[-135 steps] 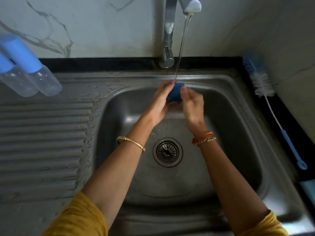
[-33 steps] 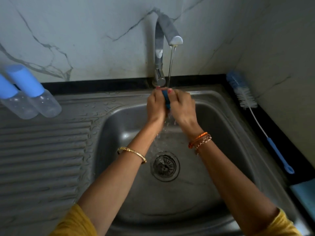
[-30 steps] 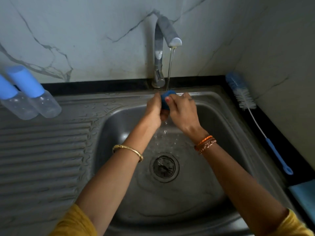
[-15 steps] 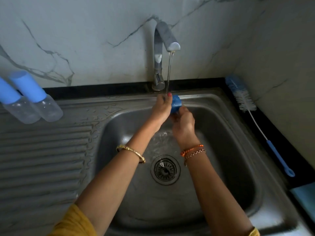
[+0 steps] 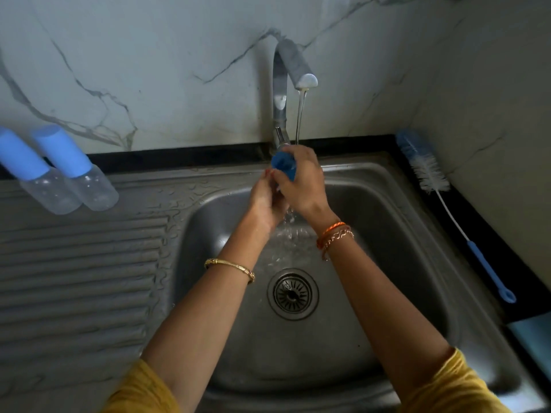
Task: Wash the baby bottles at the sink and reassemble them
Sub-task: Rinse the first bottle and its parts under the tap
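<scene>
we judge two capped bottles (image 5: 74,177) at the drainboard's back-left corner finished. our right hand (image 5: 301,183) grips a blue cap (image 5: 283,166) under running water; left hand (image 5: 268,198) curls beneath, contents unclear.

blue cap (image 5: 283,166) | blue-capped clear bottles (image 5: 74,171) | grey-veined white wall (image 5: 149,70) | blue-white brush (image 5: 429,171) | yellow sleeves (image 5: 453,386)

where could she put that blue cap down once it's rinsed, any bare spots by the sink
The ribbed drainboard is bare below the two capped bottles. The narrow ledge right of the basin is taken by the bottle brush. Both hands, left hand and right hand, crowd the stream under the tap.
</scene>
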Motion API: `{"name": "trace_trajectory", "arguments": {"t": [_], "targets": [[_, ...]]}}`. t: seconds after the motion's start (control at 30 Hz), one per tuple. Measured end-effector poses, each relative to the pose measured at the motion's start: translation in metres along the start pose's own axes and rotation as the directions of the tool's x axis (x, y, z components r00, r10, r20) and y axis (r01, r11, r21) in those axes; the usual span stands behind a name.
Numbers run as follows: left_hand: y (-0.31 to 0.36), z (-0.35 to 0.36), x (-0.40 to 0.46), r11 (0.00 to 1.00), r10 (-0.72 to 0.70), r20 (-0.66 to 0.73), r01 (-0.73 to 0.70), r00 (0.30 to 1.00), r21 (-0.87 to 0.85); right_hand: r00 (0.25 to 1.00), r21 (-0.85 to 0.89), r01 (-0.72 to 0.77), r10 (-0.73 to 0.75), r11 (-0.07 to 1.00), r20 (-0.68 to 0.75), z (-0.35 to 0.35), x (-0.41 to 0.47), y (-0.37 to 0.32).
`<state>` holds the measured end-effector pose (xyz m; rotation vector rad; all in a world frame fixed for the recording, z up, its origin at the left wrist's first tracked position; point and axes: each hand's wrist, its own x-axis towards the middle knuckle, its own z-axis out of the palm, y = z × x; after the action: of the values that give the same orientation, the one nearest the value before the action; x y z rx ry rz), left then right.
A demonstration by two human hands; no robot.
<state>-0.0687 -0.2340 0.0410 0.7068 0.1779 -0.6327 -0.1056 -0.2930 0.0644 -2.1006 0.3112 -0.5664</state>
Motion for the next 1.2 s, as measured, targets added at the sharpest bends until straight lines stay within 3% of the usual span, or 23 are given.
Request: {"name": "trace_trajectory", "arguments": {"t": [0.07,0.17,0.23,0.33,0.43,0.47,0.53,0.57,0.6,0.63,0.67,0.7,0.8,0.83,0.9,0.93,0.97,1.03,1.07,1.1,1.17,1.2], "targets": [[0.004,0.0,-0.001,1.0,-0.004,0.026,0.004,1.0,0.002,0.996,0.005,0.085,-0.085,0.996,0.004,-0.005,-0.003,0.006],[0.007,-0.001,-0.002,0.991,0.001,0.006,-0.002,1.0,0.135,0.978,0.275,-0.118,0.159,0.954,-0.134,-0.016,-0.008,0.017],[0.005,-0.003,0.0,0.988,-0.001,-0.071,0.012,0.997,0.151,0.952,0.237,-0.216,0.258,0.947,-0.165,-0.021,-0.008,0.021],[0.002,-0.004,-0.004,0.989,-0.031,-0.172,0.055,0.985,0.137,0.99,-0.012,-0.028,0.027,1.0,-0.139,-0.025,-0.005,0.01],[0.001,-0.006,-0.004,0.993,-0.044,-0.23,0.068,0.972,0.096,0.893,-0.021,0.143,-0.138,0.989,-0.427,-0.027,-0.001,-0.004],[0.001,-0.006,-0.005,0.992,-0.05,-0.229,0.076,0.972,0.104,0.89,-0.043,0.152,-0.156,0.987,-0.43,-0.026,0.001,-0.004],[-0.001,-0.008,-0.009,0.987,-0.059,-0.26,0.095,0.964,0.129,0.989,-0.164,0.047,-0.068,0.985,-0.128,-0.02,0.002,0.005],[-0.003,-0.011,-0.008,0.986,-0.053,-0.282,0.095,0.958,0.138,1.0,-0.184,-0.017,0.014,0.983,-0.014,-0.017,0.0,0.012],[-0.004,-0.014,-0.008,0.986,-0.049,-0.298,0.093,0.953,0.135,0.998,-0.163,-0.062,0.059,0.985,-0.024,-0.015,-0.001,0.017],[-0.003,-0.017,-0.007,0.988,-0.044,-0.311,0.088,0.949,0.129,0.988,-0.087,-0.071,0.058,0.994,-0.142,-0.014,-0.002,0.019],[-0.002,-0.019,-0.006,0.991,-0.035,-0.32,0.075,0.947,0.114,0.968,-0.025,-0.043,0.035,0.999,-0.249,-0.014,0.0,0.018],[-0.001,-0.021,-0.004,0.993,-0.025,-0.324,0.061,0.946,0.102,0.964,-0.035,-0.012,0.002,0.999,-0.268,-0.013,0.002,0.016],[0.0,-0.026,-0.002,0.993,-0.033,-0.312,0.066,0.949,0.096,0.993,-0.225,-0.049,0.072,0.973,0.095,-0.01,0.005,0.017],[0.0,-0.027,-0.001,0.993,-0.038,-0.304,0.07,0.952,0.093,0.994,-0.228,-0.054,0.074,0.972,0.08,-0.01,0.006,0.018],[0.004,-0.025,0.001,0.994,-0.041,-0.293,0.069,0.955,0.087,0.983,-0.125,-0.007,-0.016,0.992,-0.185,-0.01,0.007,0.013],[0.006,-0.025,0.003,0.995,-0.034,-0.296,0.06,0.955,0.08,0.969,-0.109,0.041,-0.066,0.993,-0.238,-0.009,0.009,0.012],[0.007,-0.025,0.004,0.995,-0.024,-0.294,0.05,0.956,0.084,0.982,-0.174,0.055,-0.085,0.983,-0.169,-0.008,0.011,0.013],[0.006,-0.026,0.002,0.991,-0.025,-0.299,0.062,0.954,0.115,0.981,-0.337,0.012,0.054,0.941,0.187,-0.003,0.011,0.017],[0.005,-0.028,0.002,0.989,-0.02,-0.307,0.063,0.951,0.133,0.965,-0.362,-0.014,0.108,0.932,0.24,-0.003,0.01,0.02],[0.005,-0.029,0.002,0.987,-0.011,-0.315,0.061,0.949,0.151,0.982,-0.356,-0.017,0.082,0.934,0.168,-0.004,0.01,0.025],[0.005,-0.029,0.004,0.985,0.004,-0.332,0.054,0.943,0.164,0.993,-0.216,0.013,-0.037,0.976,-0.109,-0.005,0.009,0.022],[0.005,-0.028,0.005,0.986,0.012,-0.331,0.044,0.944,0.162,0.989,-0.203,0.039,-0.066,0.978,-0.132,-0.005,0.01,0.02]]}}
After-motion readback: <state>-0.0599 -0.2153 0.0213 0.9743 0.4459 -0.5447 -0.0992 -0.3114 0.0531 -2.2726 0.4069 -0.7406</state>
